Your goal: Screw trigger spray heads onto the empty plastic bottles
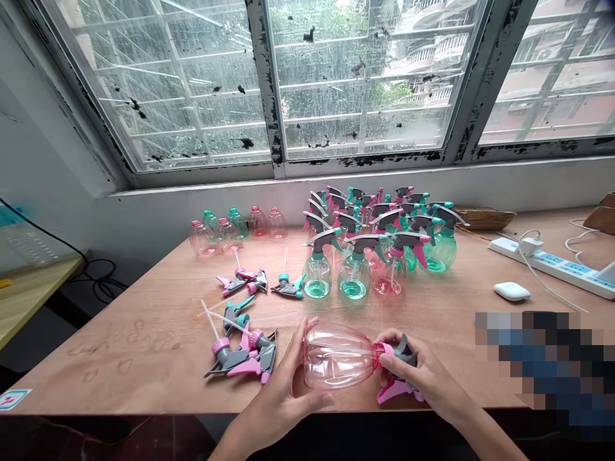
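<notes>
A clear pink spray bottle (pixel 339 355) lies on its side in the air near the table's front edge, its base toward the left. My left hand (pixel 293 384) cups the base end, thumb below and fingers behind. At the neck, my right hand (pixel 418 368) pinches the pink collar of a grey and pink spray head (pixel 401 387), which sits on the bottle's mouth. Whether the collar is fully threaded I cannot tell. Left of my left hand lie several loose spray heads (pixel 240 355) with white tubes, pink and teal.
Several assembled spray bottles (pixel 354 275) stand in a cluster at the back. Headless bottles (pixel 230 234) stand at the back left. More spray heads (pixel 243 282) lie mid-table. A power strip (pixel 552 266) and a white case (pixel 512 292) are at right.
</notes>
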`<state>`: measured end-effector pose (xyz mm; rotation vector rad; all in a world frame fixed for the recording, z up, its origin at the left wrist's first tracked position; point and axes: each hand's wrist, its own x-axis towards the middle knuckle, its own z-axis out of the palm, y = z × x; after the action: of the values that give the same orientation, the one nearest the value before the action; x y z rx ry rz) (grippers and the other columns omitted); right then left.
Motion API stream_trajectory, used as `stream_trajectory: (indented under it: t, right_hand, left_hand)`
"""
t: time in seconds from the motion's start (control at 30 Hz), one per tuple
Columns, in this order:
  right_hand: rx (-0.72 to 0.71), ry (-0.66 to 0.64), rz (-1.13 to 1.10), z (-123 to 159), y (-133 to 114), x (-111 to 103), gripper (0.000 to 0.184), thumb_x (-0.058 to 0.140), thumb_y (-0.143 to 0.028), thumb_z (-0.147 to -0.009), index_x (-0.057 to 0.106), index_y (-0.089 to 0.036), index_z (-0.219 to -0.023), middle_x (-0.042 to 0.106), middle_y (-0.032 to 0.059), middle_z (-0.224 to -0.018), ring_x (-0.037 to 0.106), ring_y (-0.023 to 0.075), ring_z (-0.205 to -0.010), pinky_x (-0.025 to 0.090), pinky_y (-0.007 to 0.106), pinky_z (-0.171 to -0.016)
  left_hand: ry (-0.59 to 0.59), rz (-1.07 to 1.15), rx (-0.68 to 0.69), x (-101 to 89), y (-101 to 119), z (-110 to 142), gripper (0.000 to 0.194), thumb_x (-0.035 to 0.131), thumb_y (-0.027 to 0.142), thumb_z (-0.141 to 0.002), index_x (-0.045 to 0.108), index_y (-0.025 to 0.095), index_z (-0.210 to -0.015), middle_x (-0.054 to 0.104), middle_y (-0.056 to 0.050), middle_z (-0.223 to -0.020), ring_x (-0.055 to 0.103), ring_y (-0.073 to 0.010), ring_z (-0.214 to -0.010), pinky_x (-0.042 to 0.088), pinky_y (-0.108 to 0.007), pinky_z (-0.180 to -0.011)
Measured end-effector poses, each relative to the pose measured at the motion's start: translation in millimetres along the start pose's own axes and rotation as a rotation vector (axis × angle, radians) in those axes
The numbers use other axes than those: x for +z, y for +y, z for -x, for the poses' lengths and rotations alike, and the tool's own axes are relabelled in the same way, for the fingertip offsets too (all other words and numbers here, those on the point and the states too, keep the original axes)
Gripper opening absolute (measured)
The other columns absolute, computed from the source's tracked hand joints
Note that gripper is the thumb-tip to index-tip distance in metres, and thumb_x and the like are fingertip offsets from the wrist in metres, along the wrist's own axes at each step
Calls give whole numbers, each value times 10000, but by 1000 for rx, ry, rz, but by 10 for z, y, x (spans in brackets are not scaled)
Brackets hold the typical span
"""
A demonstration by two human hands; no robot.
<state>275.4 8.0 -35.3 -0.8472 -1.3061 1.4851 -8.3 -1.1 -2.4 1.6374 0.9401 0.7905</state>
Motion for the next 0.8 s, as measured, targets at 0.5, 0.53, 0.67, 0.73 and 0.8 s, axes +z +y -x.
stream_trajectory:
  t: [0.5,0.53,0.67,0.73,0.8]
  right_hand:
    - [5,43,-6,-5,22,-5,394,803,-499,-918,626,-166,-1031,703,12,-704,671,206,-648,530,262,-620]
    - [4,39,-6,-7,21,-4,391,803,-496,-919,627,-164,-1029,703,13,-704,669,207,-648,528,263,-618]
    - [-6,30,14,-12,29,-16,392,788,-502,-928,623,-159,-1019,710,20,-699,670,208,-645,522,264,-617]
    - [-3,37,11,-14,41,-27,395,781,-505,-933,617,-159,-1031,714,23,-704,674,212,-652,526,268,-622]
    - [2,41,-1,-16,54,-35,394,779,-502,-935,611,-161,-1039,711,21,-708,672,215,-655,532,271,-621]
  left_hand:
    - [-32,23,8,-17,-87,10,1028,744,356,-879,9,349,-1598,147,-54,-1699,103,-301,-1564,87,-501,-1279]
    - [-29,37,-3,-10,-69,13,1015,735,358,-886,13,347,-1598,147,-52,-1699,121,-299,-1561,109,-494,-1278]
    - [-45,71,15,14,-34,1,1010,745,329,-880,31,388,-1592,176,-64,-1690,359,-308,-1474,335,-458,-1211]
    - [-54,54,63,13,-44,-11,985,729,300,-895,37,417,-1585,183,-60,-1688,374,-304,-1467,361,-448,-1196]
    - [-70,29,96,2,-60,-20,941,686,269,-928,28,442,-1578,168,-47,-1693,336,-296,-1492,325,-457,-1216]
